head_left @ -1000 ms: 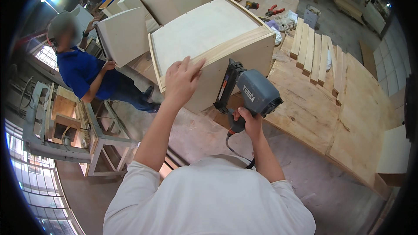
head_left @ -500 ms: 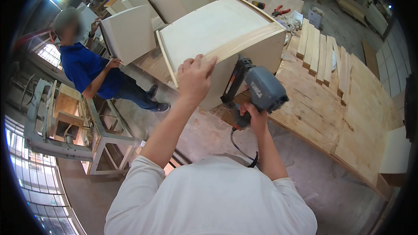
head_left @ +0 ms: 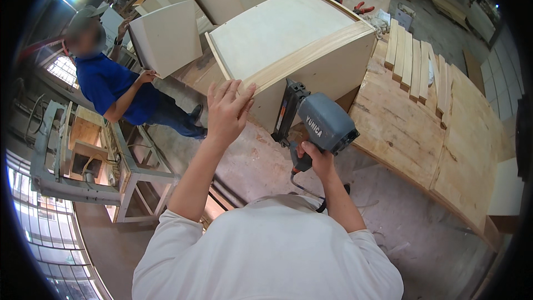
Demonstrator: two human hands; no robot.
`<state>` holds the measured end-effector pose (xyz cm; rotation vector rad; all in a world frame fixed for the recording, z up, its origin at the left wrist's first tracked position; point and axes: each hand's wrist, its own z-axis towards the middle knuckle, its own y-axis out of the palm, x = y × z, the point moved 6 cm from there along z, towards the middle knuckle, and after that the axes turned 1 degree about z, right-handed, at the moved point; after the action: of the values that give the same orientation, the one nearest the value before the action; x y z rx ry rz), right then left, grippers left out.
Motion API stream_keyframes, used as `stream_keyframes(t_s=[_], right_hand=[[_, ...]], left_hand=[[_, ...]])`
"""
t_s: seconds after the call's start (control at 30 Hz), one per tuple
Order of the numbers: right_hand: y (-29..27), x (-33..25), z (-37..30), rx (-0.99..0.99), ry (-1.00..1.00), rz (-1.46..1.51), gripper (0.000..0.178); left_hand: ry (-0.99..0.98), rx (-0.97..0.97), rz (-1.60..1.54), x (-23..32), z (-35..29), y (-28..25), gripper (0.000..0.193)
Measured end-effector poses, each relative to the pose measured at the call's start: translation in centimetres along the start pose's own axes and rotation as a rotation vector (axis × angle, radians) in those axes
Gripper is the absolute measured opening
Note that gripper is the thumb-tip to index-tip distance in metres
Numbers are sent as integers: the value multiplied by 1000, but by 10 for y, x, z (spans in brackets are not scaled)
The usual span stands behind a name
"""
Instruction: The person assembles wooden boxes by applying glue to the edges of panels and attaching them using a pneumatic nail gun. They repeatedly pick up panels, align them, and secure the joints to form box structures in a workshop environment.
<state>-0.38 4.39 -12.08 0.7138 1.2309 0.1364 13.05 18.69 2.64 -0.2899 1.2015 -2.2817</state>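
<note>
My right hand [head_left: 315,158] grips a dark grey nail gun [head_left: 327,122] by its handle, and a hose trails down from it. The gun's nose is up against or just short of the near side of a pale wooden cabinet [head_left: 283,19]; I cannot tell which. A light wood strip [head_left: 311,55] runs along the cabinet's near top edge. At that strip's left end is my left hand [head_left: 225,108], its fingers stretched out and holding nothing; whether the fingertips touch the wood is unclear.
A person in a blue shirt [head_left: 111,89] holds a white box panel [head_left: 166,39] at the left. Several wood strips [head_left: 415,66] lie on the plywood table [head_left: 411,133] at right. Red-handled pliers [head_left: 363,8] rest beyond the cabinet. A machine frame [head_left: 127,189] stands at lower left.
My left hand has shifted left toward the strip's end, its fingers stretching out. The nail gun has moved left and nearer to me. The cabinet appears slightly farther right.
</note>
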Motion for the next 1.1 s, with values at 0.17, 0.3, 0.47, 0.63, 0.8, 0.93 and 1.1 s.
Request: stream_keyframes(t_s=[0.17,0.3,0.47,0.63,0.8,0.93,1.1], right_hand=[[-2,5,2,58,2,-88,9],[-1,6,0,62,45,-142,9],[4,0,0,65,-12,-114,10],[7,3,-1,88,44,-26,10],[5,18,-13,71,148,-139,16],[9,46,-28,37,24,-275,33],[24,62,-36,-27,49,-401,44]], left_hand=[[78,68,-25,0,3,0,33],[85,85,-31,0,2,0,33],[100,88,-44,0,4,-1,31],[107,101,-36,-2,2,1,29],[104,62,-109,-10,-2,4,30],[182,-9,-281,-34,-5,1,41],[231,-26,-288,-51,-9,5,48]])
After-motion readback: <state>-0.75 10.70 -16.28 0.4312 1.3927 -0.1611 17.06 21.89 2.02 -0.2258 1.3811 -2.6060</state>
